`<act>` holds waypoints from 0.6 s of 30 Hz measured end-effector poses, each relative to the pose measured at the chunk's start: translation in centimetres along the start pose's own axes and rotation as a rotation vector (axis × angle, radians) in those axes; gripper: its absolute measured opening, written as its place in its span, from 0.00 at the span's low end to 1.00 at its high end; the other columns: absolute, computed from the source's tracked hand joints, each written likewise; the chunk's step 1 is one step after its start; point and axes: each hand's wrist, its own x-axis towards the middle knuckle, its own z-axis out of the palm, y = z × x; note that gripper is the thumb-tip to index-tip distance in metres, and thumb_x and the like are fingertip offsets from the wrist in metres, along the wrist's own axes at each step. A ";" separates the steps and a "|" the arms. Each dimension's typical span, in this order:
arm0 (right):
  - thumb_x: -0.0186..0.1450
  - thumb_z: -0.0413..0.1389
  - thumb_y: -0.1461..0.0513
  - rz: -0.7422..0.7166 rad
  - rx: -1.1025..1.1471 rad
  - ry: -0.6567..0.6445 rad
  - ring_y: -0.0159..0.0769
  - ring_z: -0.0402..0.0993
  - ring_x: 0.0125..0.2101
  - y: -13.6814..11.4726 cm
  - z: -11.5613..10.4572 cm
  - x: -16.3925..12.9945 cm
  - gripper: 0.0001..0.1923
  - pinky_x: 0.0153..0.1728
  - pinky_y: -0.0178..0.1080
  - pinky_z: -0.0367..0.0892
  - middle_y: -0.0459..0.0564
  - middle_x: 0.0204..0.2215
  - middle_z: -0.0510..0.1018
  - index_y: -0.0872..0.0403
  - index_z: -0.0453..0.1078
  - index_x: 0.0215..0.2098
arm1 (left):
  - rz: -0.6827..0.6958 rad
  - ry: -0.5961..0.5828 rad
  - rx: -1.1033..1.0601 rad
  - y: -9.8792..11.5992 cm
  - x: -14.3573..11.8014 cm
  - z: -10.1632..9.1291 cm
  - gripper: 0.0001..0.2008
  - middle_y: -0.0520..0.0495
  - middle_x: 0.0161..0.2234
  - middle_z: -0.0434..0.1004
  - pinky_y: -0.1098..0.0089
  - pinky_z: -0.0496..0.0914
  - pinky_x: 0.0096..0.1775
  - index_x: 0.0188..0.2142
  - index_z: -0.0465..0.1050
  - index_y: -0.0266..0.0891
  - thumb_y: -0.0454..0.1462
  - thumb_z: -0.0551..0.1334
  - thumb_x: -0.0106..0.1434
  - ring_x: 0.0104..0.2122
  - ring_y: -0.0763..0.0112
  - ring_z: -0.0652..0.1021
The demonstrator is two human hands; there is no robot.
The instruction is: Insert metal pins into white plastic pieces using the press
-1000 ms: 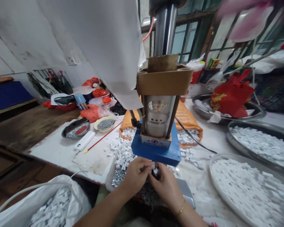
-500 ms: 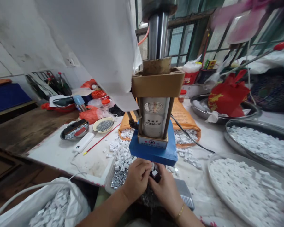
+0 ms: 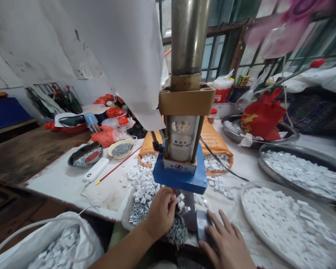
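Now the small white plastic piece [image 3: 180, 204] sits under the blue block of the press [image 3: 180, 175], pinched at the fingertips of the left hand [image 3: 160, 213], whose fingers are curled tight around it. Half a second ago both hands met at this spot; since then the right hand [image 3: 226, 243] has drawn away from the piece and lies flat, fingers spread and holding nothing, on the grey ribbed pad [image 3: 203, 224] just right of the press base. Judged from this change, the piece is seated and only the left hand steadies it, while the right hand rests on what may be the press control; whether it is pressing cannot be told.

Just below the left hand lies a heap of small metal pins [image 3: 177, 232], with more pins and loose white pieces [image 3: 144, 186] to the left of the press. Right of the press stand two wide round trays [image 3: 294, 224] filled with white pieces. Behind the press lies an orange sack [image 3: 217, 140]; left of it are a small bowl of pins [image 3: 120, 148] and a white power bank [image 3: 96, 170]. Near the lower left, well apart from the press, a white bag [image 3: 58, 246] holds further white pieces.
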 end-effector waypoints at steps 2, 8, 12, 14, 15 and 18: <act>0.57 0.58 0.54 0.014 0.044 0.038 0.63 0.60 0.55 -0.6 -0.3 1.2 0.07 0.43 0.62 0.64 0.54 0.52 0.73 0.48 0.73 0.28 | -0.065 -0.006 -0.040 0.1 0.1 0.0 0.07 0.48 0.31 0.70 0.68 0.66 0.37 0.30 0.62 0.40 0.27 0.56 0.56 0.33 0.66 0.72; 0.59 0.56 0.62 -0.140 0.237 0.183 0.51 0.65 0.53 -3.6 -1.5 6.1 0.25 0.48 0.54 0.65 0.58 0.52 0.72 0.53 0.61 0.55 | -0.147 0.001 -0.151 0.8 0.5 -0.2 0.07 0.50 0.30 0.72 0.70 0.67 0.37 0.30 0.64 0.41 0.27 0.57 0.56 0.32 0.68 0.73; 0.59 0.54 0.68 -0.303 0.282 0.258 0.49 0.67 0.51 -4.5 -1.2 6.4 0.29 0.48 0.52 0.65 0.56 0.50 0.73 0.51 0.58 0.58 | 0.022 -0.011 -0.175 1.8 -0.1 -0.9 0.06 0.47 0.31 0.72 0.69 0.66 0.39 0.27 0.63 0.40 0.28 0.56 0.57 0.34 0.67 0.73; 0.58 0.53 0.70 -0.337 0.346 0.268 0.46 0.71 0.47 -4.7 -0.6 5.4 0.30 0.45 0.48 0.68 0.55 0.47 0.76 0.51 0.57 0.58 | -0.050 -0.073 -0.206 2.0 -0.7 -1.2 0.05 0.48 0.30 0.71 0.70 0.66 0.37 0.29 0.64 0.40 0.29 0.55 0.58 0.32 0.68 0.73; 0.57 0.53 0.70 -0.333 0.396 0.258 0.45 0.73 0.44 -4.8 -0.3 4.8 0.30 0.42 0.46 0.70 0.54 0.44 0.78 0.51 0.57 0.57 | -0.121 -0.104 -0.225 2.0 -1.0 -1.3 0.05 0.49 0.28 0.70 0.71 0.66 0.34 0.29 0.65 0.39 0.30 0.54 0.60 0.30 0.69 0.72; 0.60 0.54 0.64 -0.139 0.563 0.181 0.42 0.76 0.36 -5.4 0.3 4.2 0.20 0.37 0.40 0.72 0.53 0.38 0.80 0.51 0.64 0.50 | -0.328 -0.153 -0.289 1.5 -1.5 -1.1 0.08 0.51 0.25 0.67 0.74 0.64 0.29 0.29 0.65 0.39 0.34 0.52 0.64 0.26 0.72 0.70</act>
